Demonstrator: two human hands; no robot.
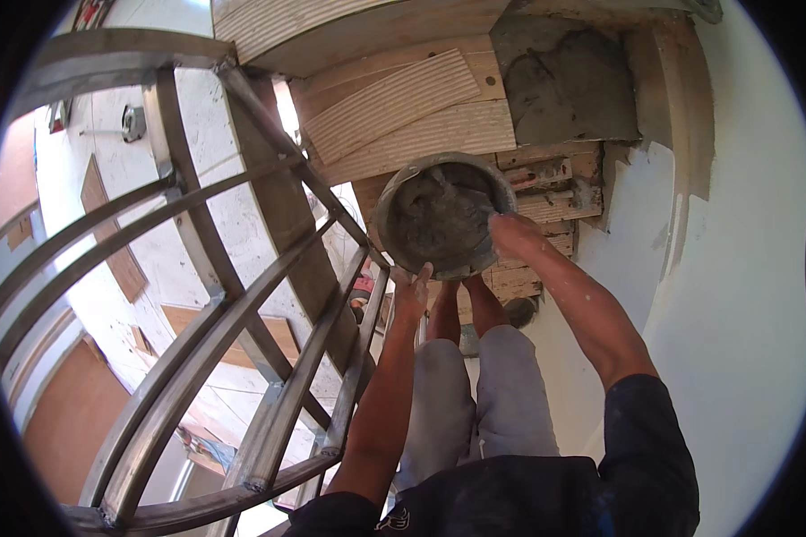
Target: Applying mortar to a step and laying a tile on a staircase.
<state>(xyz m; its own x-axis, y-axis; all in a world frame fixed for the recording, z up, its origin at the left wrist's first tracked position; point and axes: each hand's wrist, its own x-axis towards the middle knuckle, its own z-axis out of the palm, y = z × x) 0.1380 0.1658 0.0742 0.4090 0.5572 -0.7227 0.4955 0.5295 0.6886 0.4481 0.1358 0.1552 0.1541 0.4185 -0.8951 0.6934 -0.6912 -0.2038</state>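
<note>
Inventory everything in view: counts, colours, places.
bucket: one, grey, centre
mortar: one batch, grey, inside bucket
mortar patch: one, dark grey, upper right
ribbed boards: several, tan, top centre
railing: one, bare metal grey, left
tape measure: one, grey, upper left
flat boards: several, brown, beyond railing
wall: one, pale, right
trousers: one pair, grey, bottom centre
shirt: one, dark, bottom
left hand: one, bare, bucket's lower-left rim
right hand: one, bare, bucket's right rim

Both hands point(411, 291) point(515, 236) are at a bucket point(384, 215) of grey mortar point(439, 224).
</note>
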